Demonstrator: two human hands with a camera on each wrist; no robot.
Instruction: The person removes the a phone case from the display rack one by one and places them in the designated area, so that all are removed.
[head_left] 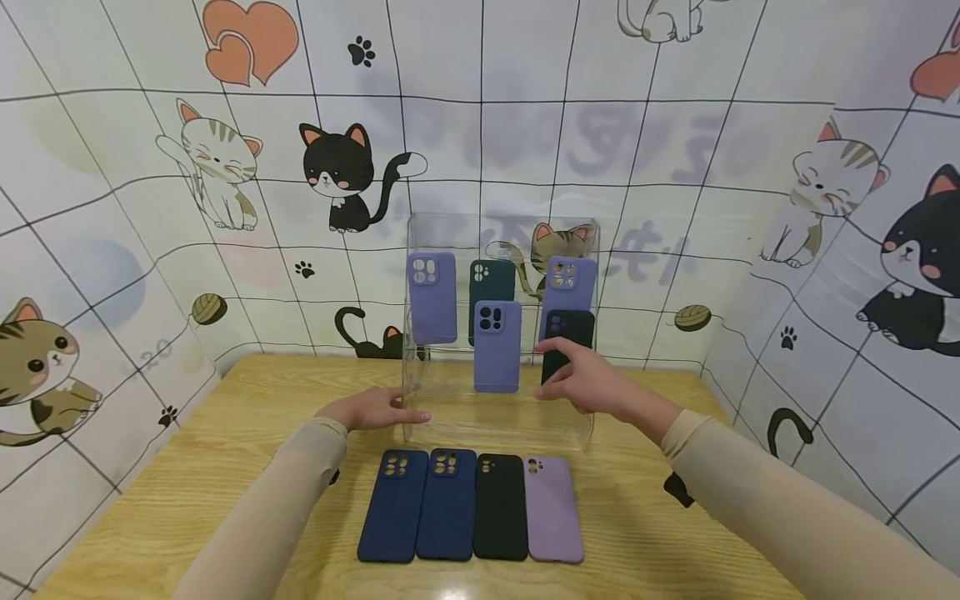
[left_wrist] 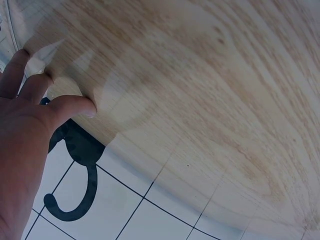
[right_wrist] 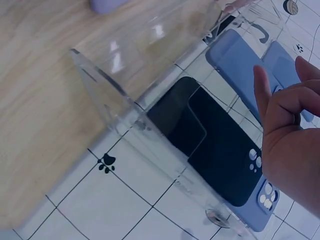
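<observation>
A clear acrylic display rack (head_left: 442, 429) stands on the table with several phone cases on its tiers. My left hand (head_left: 371, 408) is at its lower left side, fingers by the side panel and thumb extended toward the front. In the left wrist view the left hand's fingers (left_wrist: 35, 87) reach to the clear plastic. At the rack's right, my right hand (head_left: 588, 379) is in front of a black phone case (head_left: 570, 325), index finger and thumb spread; contact is unclear. Behind that case is a lavender phone case (head_left: 572, 287). Another lavender case (head_left: 497, 358) stands in the lower middle.
A lavender case (head_left: 433, 308) and a dark green case (head_left: 491, 279) stand on the upper tier. Before the rack lie two navy cases (head_left: 393, 517), a black case (head_left: 501, 517) and a light purple case (head_left: 553, 517). A cat-print cloth (head_left: 480, 142) hangs behind the table.
</observation>
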